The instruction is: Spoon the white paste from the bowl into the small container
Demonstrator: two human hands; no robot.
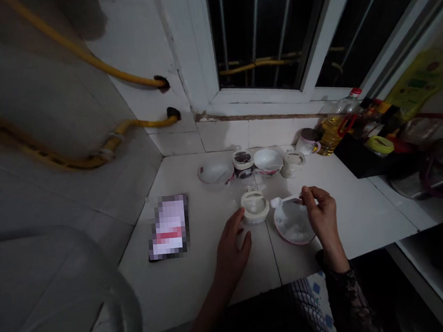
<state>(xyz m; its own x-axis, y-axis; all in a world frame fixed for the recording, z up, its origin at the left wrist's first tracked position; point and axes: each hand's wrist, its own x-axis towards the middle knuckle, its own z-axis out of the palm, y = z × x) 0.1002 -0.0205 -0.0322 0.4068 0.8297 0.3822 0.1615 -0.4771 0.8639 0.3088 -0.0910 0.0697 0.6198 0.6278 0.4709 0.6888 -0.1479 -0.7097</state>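
My right hand [323, 214] pinches the handle of a small white plastic spoon [283, 201], holding it over a white bowl [294, 222] with a pink rim and a heap of white powder inside. My left hand [231, 249] rests its fingertips against the side of a small round jar [254, 208] with a white rim, which stands on the white tiled counter [214, 274]. Its contents are pale and hard to make out. A clear lid or glass piece [249, 181] stands just behind it.
Behind the hands stand two white bowls [215, 171], a dark-filled jar [243, 163], a small cup [293, 164] and a mug [307, 142]. An oil bottle [333, 131] and a black tray [366, 152] sit to the right. A pixelated phone [168, 227] lies left. Yellow gas hoses [119, 135] run along the wall.
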